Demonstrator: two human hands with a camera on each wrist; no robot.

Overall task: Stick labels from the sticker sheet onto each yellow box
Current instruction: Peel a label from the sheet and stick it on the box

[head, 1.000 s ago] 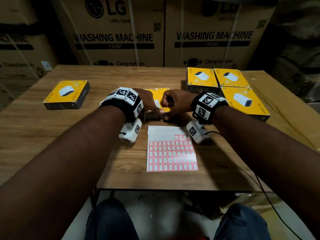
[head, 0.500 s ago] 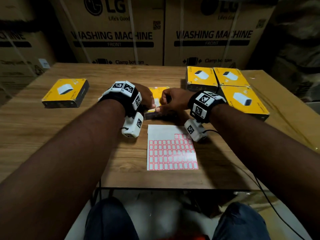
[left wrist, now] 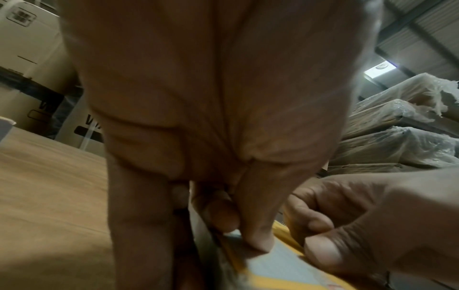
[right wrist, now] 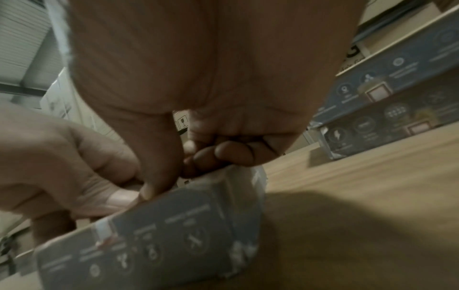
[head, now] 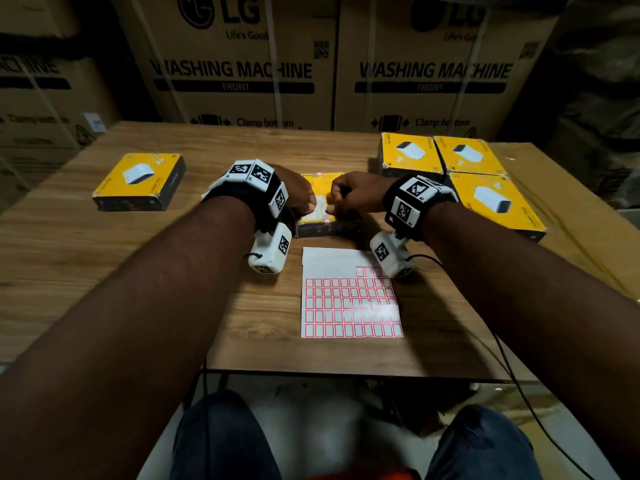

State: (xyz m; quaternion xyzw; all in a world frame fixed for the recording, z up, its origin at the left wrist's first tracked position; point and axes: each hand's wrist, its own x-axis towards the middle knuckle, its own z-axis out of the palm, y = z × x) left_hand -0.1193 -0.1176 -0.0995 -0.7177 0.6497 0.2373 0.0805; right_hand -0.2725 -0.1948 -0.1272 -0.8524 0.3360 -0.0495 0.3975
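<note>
In the head view, both hands are meeting over one yellow box (head: 320,188) that is lying at the middle of the tabletop (head: 86,271). The left hand (head: 294,194) is resting on the left part of the box top with fingers bent. The right hand (head: 353,194) is curled like a fist over the right part, and its fingertips are pressing down on the top near the front edge. A small label (head: 327,221) is sitting on that front edge. The sticker sheet (head: 351,299) is lying flat just in front of the box, with its upper rows partly bare. Three more yellow boxes (head: 460,168) are lying close together at the far right, and a single yellow box (head: 140,178) is lying well apart at the left.

In the left wrist view, the left hand (left wrist: 211,117) is pressing one fingertip (left wrist: 258,243) on the yellow box top (left wrist: 278,263), while the right hand (left wrist: 360,221) is curling beside it.

In the right wrist view, the right hand (right wrist: 198,78) is pushing its thumb (right wrist: 159,166) down at the box edge, the other fingers folded together. The grey box side (right wrist: 161,235) is showing a label (right wrist: 104,233) folded over its edge. I cannot tell whether the thumb is pinching anything.
</note>
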